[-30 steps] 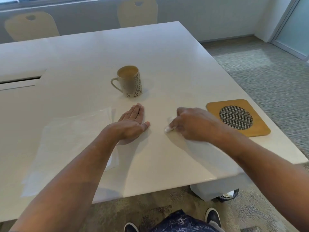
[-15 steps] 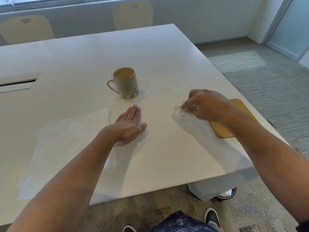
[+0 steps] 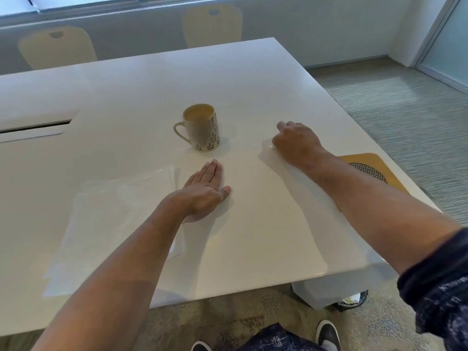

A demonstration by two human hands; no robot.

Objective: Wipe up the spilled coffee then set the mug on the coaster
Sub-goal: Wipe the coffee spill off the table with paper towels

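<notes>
A cream mug [image 3: 202, 127] with a leaf pattern stands upright on the white table [image 3: 152, 79], full of milky coffee, handle to the left. My right hand [image 3: 295, 141] is curled round a small white tissue [image 3: 271, 147] and presses it on the table to the right of the mug. My left hand [image 3: 206, 190] lies flat on the table in front of the mug, fingers straight. The wooden coaster [image 3: 368, 160] with a round mesh centre sits near the right edge, partly hidden by my right forearm. No spill shows on the table.
A stack of thin white tissue sheets [image 3: 111, 224] lies left of my left hand. A cable slot [image 3: 35, 127] opens in the table at far left. Two pale chairs [image 3: 211, 24] stand behind the table. The table's front edge is close to my feet.
My right hand with the tissue has moved from just in front of me up and to the right, then further away toward the mug's right side. My left hand has stayed flat.
</notes>
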